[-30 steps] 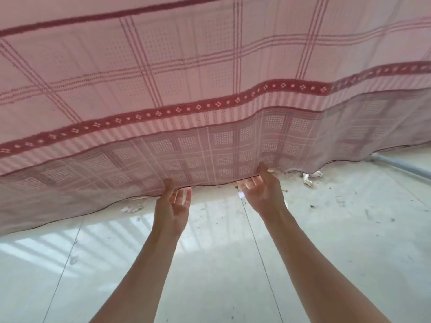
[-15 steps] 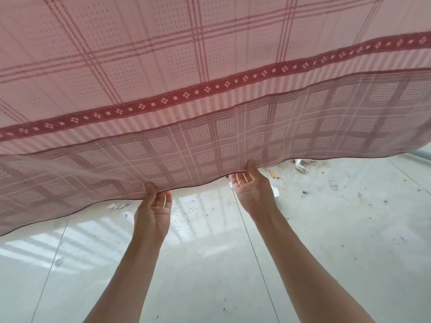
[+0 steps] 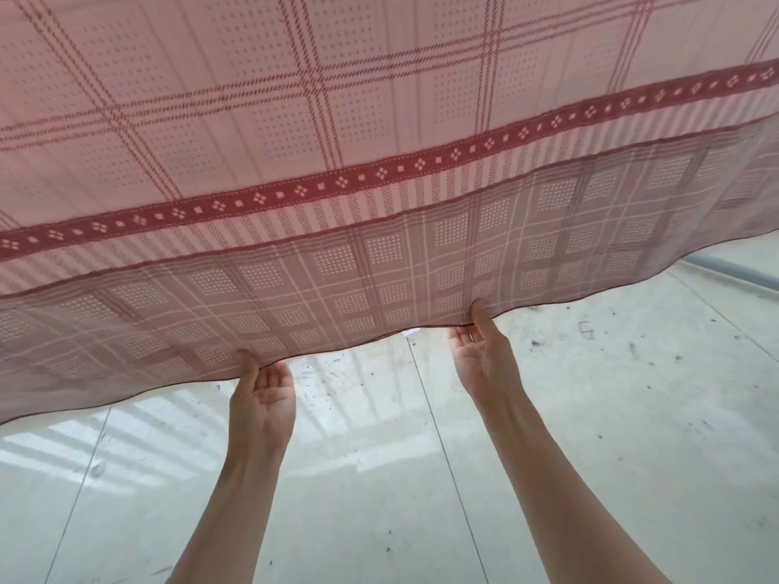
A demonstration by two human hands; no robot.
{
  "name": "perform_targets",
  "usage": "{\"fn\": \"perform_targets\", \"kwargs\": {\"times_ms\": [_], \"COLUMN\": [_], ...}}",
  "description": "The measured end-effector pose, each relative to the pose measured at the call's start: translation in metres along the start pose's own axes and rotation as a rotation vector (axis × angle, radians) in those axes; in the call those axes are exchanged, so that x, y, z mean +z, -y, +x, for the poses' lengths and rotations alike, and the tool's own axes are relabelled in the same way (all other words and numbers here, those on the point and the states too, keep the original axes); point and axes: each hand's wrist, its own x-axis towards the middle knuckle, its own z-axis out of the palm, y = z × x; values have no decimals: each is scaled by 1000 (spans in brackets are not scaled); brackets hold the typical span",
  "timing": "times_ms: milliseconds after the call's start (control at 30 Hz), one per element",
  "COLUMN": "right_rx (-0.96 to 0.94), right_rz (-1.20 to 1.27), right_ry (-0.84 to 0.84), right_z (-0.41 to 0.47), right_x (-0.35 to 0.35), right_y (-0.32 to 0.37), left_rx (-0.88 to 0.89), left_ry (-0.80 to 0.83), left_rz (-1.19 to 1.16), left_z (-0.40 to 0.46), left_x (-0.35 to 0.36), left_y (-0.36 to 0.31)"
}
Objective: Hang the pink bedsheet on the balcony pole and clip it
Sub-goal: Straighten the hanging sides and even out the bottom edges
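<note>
The pink bedsheet (image 3: 379, 132), checked with a dark red diamond band, hangs across the whole upper part of the head view. Its lower part is doubled and darker, ending in a wavy hem. My left hand (image 3: 262, 398) pinches that hem from below, thumb in front and fingers behind the cloth. My right hand (image 3: 484, 356) pinches the hem further right and a little higher, thumb pressed on the front. The pole and any clips are out of sight.
Below lies a pale tiled floor (image 3: 590, 415) with dark specks and bright stripes of sunlight at the left. A grey pipe (image 3: 733, 267) runs along the floor at the far right edge.
Both hands moved apart along the hem and went from loosely touching it to pinching it. The sheet's lower edge now hangs lower at the left, and my view has tilted up.
</note>
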Motion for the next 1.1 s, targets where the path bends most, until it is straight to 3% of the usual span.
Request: {"fn": "perform_targets", "kwargs": {"times_ms": [167, 300, 367, 433, 533, 633, 800, 967, 1100], "right_rx": [25, 1, -9, -36, -76, -138, -134, -65, 45], "right_rz": [-44, -38, -53, -150, -278, -224, -239, -245, -295], "right_ry": [-19, -82, -132, -180, -198, -217, -211, -181, -122], "right_z": [-4, -20, -28, -31, -30, -36, -53, -34, 2], "right_x": [0, 18, 30, 34, 34, 37, 49, 39, 22], "right_y": [6, 29, 36, 41, 57, 87, 126, 157, 196], "left_rx": [1, -267, -431, -490, -499, -467, -455, -498, -509], "left_ry": [2, 137, 234, 226, 121, 49, -83, 81, 102], "left_rz": [6, 350, 394, 432, 474, 490, 342, 263, 278], "left_z": [-1, -25, -38, -44, -31, -12, -23, -42, -57], "left_x": [16, 31, 44, 56, 68, 75, 94, 126, 144], "left_y": [2, 31, 47, 65, 85, 82, 77, 133, 212]}}
